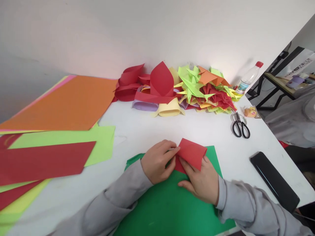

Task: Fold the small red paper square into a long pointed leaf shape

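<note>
**Folded red paper (193, 152) in hand over green sheet (167, 203)**

Left to right, we are finding the orange sheet (66, 103) lying on the table (137, 131). Our left hand (159, 161) is pinching the red paper's left edge, fingers narrow. The paper is sitting between both hands. Our right hand (202, 182) is tucking its fingers under the flap, thumb apart; tips hidden, we cannot tell their grip. Beyond, black-handled scissors (238, 121) are lying apart.
</note>
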Available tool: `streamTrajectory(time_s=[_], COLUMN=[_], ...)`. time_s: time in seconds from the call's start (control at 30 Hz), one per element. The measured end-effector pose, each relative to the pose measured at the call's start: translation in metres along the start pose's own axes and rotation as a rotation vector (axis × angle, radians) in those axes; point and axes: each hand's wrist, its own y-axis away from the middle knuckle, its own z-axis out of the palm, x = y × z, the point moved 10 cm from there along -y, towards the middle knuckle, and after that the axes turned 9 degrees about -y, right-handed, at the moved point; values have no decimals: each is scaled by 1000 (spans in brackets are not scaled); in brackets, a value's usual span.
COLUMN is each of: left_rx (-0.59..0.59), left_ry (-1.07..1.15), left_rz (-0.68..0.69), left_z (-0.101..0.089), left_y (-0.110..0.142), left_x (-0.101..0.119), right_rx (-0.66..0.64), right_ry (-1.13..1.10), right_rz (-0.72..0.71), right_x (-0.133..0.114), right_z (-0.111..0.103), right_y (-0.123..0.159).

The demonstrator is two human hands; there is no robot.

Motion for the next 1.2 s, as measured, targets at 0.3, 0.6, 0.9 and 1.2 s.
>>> streamTrajectory(time_s=[0.3,0.6,0.9,1.2], left_rx=[14,-63,-112,-145], left_ry=[122,187,204,191], left_rz=[-2,-289,-508,-401], left_z=[7,23,35,34], left_y=[-9,-8,-8,-18], left_x=[2,-31,-49,-43], right_rx=[11,37,31,55], right_ry=[-150,-122,1,15], right_rz=[34,-69,-90,-117], right_x=[14,11,5,1], right_z=[-4,-4,0,1], right_y=[-10,-11,-9,-7])
